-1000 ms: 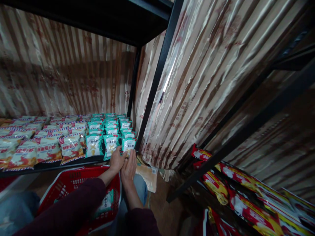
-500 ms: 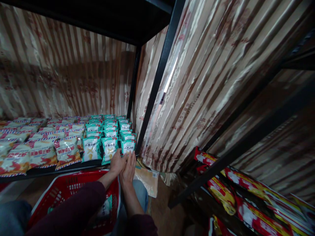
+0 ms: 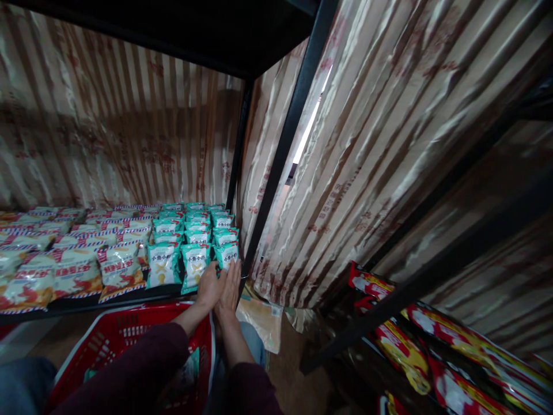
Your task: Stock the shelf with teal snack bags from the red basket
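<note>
At the right end of the shelf, a teal-and-white snack bag (image 3: 227, 252) stands at the front of its row. My left hand (image 3: 210, 287) grips its lower left side. My right hand (image 3: 228, 292) lies against its lower right front, fingers extended close together, so the bag is held between both hands. Their grip hides its bottom edge. Just left are two matching front bags, one snack bag (image 3: 197, 266) beside my left hand and another snack bag (image 3: 163, 264) farther along. More teal bags stand in rows behind them.
White-and-orange snack bags (image 3: 122, 265) fill the shelf to the left. Below my forearms sits a red basket (image 3: 116, 317) with teal packs inside. A black shelf post (image 3: 276, 155) rises close to my right hand. Red-and-yellow packages (image 3: 401, 351) lie on a rack at the right.
The front right snack bag tilts slightly more, its top leaning left. Both hands stay on it and have shifted only slightly. The whole view has moved a little.
</note>
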Demonstrator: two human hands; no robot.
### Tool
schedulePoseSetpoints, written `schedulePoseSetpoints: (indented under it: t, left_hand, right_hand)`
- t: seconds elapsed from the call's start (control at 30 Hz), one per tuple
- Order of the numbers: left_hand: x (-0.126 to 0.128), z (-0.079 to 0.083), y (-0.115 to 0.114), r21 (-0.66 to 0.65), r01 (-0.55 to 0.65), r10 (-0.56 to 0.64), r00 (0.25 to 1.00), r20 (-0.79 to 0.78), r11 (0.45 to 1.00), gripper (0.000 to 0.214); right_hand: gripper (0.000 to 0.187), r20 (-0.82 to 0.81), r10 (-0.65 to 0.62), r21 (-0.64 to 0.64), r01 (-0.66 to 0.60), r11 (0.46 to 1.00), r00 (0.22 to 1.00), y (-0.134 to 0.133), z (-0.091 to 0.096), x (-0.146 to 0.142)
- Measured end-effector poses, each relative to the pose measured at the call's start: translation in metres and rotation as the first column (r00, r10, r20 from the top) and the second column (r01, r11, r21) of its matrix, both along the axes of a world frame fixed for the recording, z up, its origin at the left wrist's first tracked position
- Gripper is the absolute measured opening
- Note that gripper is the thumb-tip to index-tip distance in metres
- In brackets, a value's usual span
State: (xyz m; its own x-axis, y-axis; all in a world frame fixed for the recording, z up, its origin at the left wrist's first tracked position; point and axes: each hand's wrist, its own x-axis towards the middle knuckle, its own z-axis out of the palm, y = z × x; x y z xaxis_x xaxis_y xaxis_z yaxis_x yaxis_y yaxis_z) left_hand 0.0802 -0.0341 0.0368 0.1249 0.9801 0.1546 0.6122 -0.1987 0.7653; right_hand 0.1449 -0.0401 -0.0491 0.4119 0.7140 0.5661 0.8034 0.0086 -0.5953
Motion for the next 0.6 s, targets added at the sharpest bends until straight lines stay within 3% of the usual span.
schedulePoseSetpoints:
  t: [0.33,0.6]
  left_hand:
    - [0.01,0.0,0.001,0.059,-0.01,0.006,0.998,0.064,0.998,0.047]
    - [0.009,0.001,0.004,0.012,0.037,-0.038,0.995,0.093,0.999,0.045]
  right_hand:
    - [0.05,0.089,0.035,-0.052,-0.03,0.998,0.995,0.013,-0.001,0.006]
    - [0.054,0.031,0.01,-0.081,-0.007,0.997,0.999,0.021,0.003,0.009]
